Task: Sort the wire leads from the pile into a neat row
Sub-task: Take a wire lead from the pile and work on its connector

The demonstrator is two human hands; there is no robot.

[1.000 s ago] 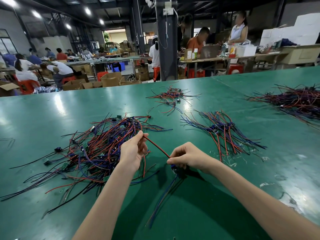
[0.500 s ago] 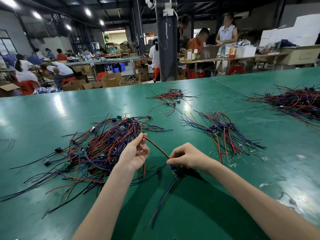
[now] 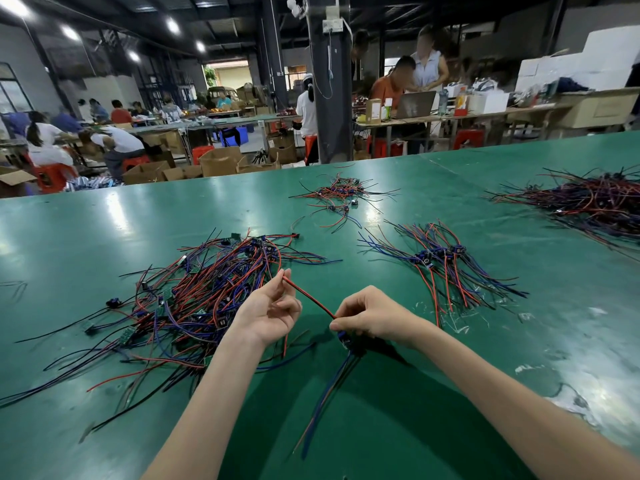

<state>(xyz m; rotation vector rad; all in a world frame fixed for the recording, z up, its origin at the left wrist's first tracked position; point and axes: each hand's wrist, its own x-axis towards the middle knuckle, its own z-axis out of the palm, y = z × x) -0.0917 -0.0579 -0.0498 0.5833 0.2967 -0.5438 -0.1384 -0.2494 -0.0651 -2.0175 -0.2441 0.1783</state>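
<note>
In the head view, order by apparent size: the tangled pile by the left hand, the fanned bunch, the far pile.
Largest to smallest: tangled pile, fanned bunch, far pile; distance may shrink the last.

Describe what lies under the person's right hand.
Under the right hand a small blue connector shows, its blue, black and red leads trailing toward the camera over the green table. The curled fingers cover the connector's top.

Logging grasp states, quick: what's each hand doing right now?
Left hand: pinching the free end of the red wire.
Right hand: closed on the wire lead at its blue connector.
</note>
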